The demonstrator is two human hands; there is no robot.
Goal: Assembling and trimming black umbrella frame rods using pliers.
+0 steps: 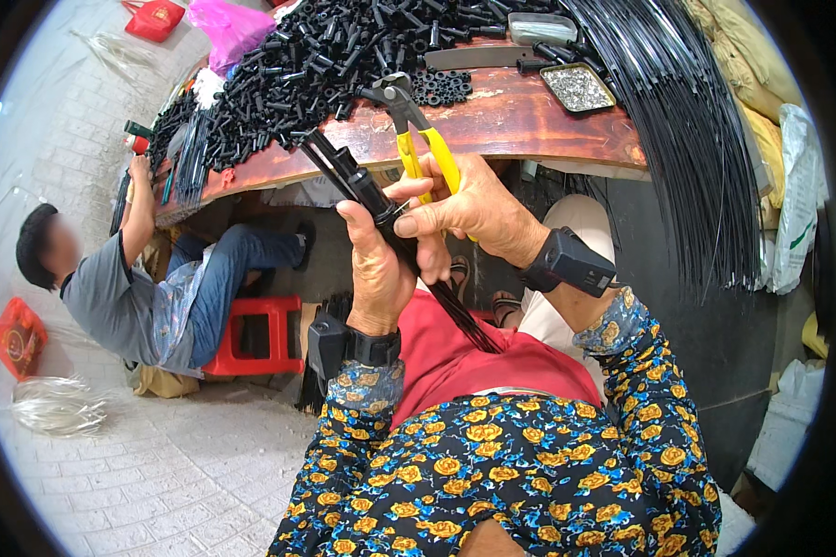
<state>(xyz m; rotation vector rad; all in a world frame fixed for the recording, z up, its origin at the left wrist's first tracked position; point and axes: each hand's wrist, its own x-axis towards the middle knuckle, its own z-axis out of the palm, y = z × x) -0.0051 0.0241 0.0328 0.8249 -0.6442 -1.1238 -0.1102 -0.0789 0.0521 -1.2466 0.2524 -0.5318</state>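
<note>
My left hand point(381, 274) is closed around a bundle of thin black cables point(450, 311), which slants down across my lap. Black tube-shaped fittings point(370, 190) sit at the bundle's upper end. A pair of pliers with yellow handles point(444, 160) is held in my right hand point(483, 209), jaws pointing up and away from the bundle. The thumb of that hand presses against the bundle just below the fittings. Whatever its fingertips pinch there is too small to make out.
Black fittings point(306, 70) are heaped on the wooden table point(548, 130), beside small nuts and a tray of metal bits point(578, 88). Long black cables point(687, 139) hang over its right edge. A co-worker point(130, 297) sits at the left near a red stool point(255, 339).
</note>
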